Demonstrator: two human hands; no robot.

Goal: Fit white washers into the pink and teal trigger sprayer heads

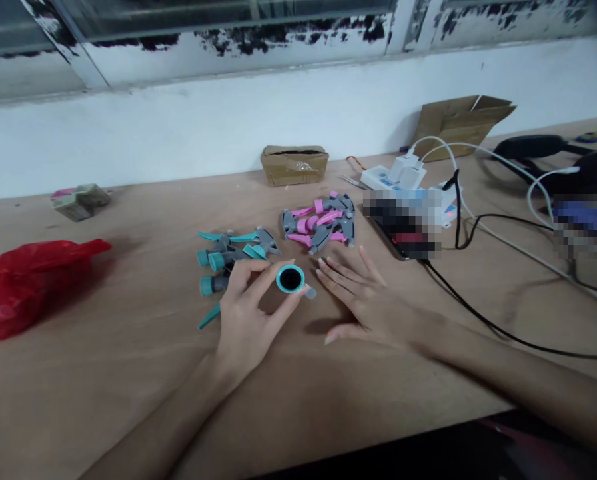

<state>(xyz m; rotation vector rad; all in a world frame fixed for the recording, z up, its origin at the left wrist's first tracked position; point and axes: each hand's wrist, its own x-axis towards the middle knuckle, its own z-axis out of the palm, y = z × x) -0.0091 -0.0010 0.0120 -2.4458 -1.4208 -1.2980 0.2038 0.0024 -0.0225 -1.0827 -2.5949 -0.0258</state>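
Observation:
My left hand (245,313) is closed on a teal and grey spray nozzle (291,279), its round teal collar facing me, just above the wooden table (128,373). My right hand (363,297) lies flat on the table to the right of it, fingers stretched out, holding nothing. A pile of teal and grey spray nozzles (233,257) lies just beyond and left of my left hand. A pile of pink and grey spray nozzles (321,223) lies beyond my right hand.
A red plastic bag (25,280) lies at the left. A small cardboard box (294,165) and an open carton (461,120) stand by the wall. A white power strip (403,179) with chargers, black and white cables (483,320), and a small block (81,200) are also on the table.

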